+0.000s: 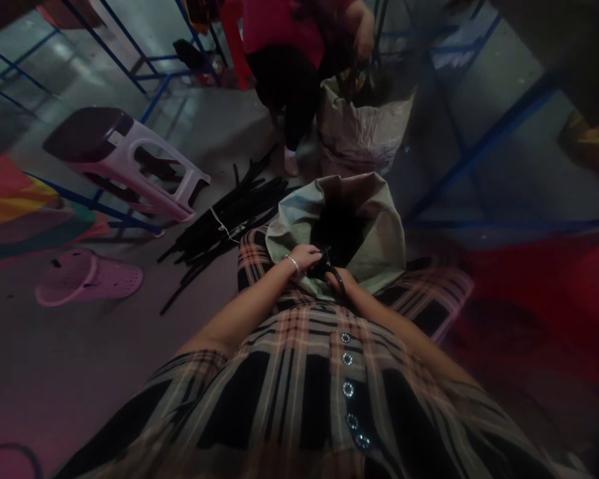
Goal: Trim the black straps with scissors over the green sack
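Note:
My left hand point(305, 257), with a bracelet at the wrist, is closed at the near edge of an open woven sack point(387, 229). Its fingers pinch a piece of black material, whose shape is hard to make out in the dim light. Close beside it, my right hand point(348, 283) grips scissors point(338, 278); a black handle loop curves round outside the fingers. The blades are mostly lost against the dark. Inside the sack, between my knees, lies a dark heap of black material point(340, 229).
On the floor at left lies a tied bundle of long black strips point(224, 219). Beyond it are a plastic stool point(144, 166) and a pink basket point(87, 283). Ahead, another person point(289, 73) sits by a second sack point(362, 126). Blue metal frames point(484, 146) stand around.

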`<control>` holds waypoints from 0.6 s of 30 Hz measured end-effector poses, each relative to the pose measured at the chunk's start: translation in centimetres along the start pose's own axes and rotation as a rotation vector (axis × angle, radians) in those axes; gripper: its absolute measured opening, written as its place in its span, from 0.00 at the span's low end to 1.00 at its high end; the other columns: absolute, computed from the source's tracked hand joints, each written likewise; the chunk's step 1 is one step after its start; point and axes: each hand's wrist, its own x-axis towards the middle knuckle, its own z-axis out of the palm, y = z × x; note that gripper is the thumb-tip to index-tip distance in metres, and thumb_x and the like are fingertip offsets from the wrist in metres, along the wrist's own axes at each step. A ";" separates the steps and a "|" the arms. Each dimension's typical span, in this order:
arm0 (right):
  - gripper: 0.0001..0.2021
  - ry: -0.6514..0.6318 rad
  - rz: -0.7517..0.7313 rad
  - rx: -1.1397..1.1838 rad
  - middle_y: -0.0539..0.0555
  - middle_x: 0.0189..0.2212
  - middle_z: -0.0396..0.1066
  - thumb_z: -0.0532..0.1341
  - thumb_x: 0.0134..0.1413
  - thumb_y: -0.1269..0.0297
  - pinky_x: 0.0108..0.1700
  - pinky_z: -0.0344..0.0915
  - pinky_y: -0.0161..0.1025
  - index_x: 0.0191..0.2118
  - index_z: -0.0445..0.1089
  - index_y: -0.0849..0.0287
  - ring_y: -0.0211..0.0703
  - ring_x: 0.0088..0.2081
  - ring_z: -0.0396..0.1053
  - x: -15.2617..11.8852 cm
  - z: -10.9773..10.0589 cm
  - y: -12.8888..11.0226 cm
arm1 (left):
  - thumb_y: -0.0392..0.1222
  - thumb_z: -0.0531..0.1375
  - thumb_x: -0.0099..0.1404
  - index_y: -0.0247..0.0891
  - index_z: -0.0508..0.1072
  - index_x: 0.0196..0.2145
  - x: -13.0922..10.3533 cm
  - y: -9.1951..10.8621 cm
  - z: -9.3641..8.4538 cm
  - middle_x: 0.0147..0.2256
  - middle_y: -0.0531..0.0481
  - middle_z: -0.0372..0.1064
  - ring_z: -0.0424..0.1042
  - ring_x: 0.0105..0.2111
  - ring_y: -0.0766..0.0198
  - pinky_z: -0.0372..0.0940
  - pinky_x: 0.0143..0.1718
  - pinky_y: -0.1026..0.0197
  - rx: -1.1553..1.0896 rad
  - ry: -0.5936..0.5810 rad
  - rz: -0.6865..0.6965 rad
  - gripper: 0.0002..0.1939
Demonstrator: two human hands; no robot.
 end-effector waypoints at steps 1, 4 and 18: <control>0.13 0.021 0.017 0.007 0.52 0.22 0.69 0.52 0.50 0.62 0.30 0.58 0.33 0.24 0.69 0.61 0.40 0.27 0.65 0.0 0.0 -0.1 | 0.41 0.56 0.61 0.36 0.74 0.44 0.0 -0.2 -0.2 0.23 0.54 0.68 0.63 0.18 0.73 0.58 0.18 0.72 0.009 0.001 0.011 0.15; 0.13 0.069 0.056 0.040 0.52 0.19 0.67 0.52 0.49 0.61 0.27 0.56 0.32 0.21 0.68 0.61 0.38 0.23 0.63 -0.1 0.1 -0.2 | 0.41 0.54 0.61 0.36 0.76 0.41 -0.1 -0.6 -0.5 0.22 0.55 0.67 0.64 0.18 0.73 0.59 0.19 0.71 0.059 0.026 0.050 0.14; 0.16 0.152 0.074 0.089 0.49 0.15 0.63 0.53 0.48 0.55 0.23 0.53 0.32 0.20 0.66 0.61 0.36 0.21 0.59 -0.3 0.2 0.1 | 0.39 0.56 0.62 0.33 0.72 0.39 -0.6 -0.2 -1.1 0.21 0.55 0.66 0.60 0.14 0.76 0.55 0.15 0.73 -0.196 0.015 -0.074 0.10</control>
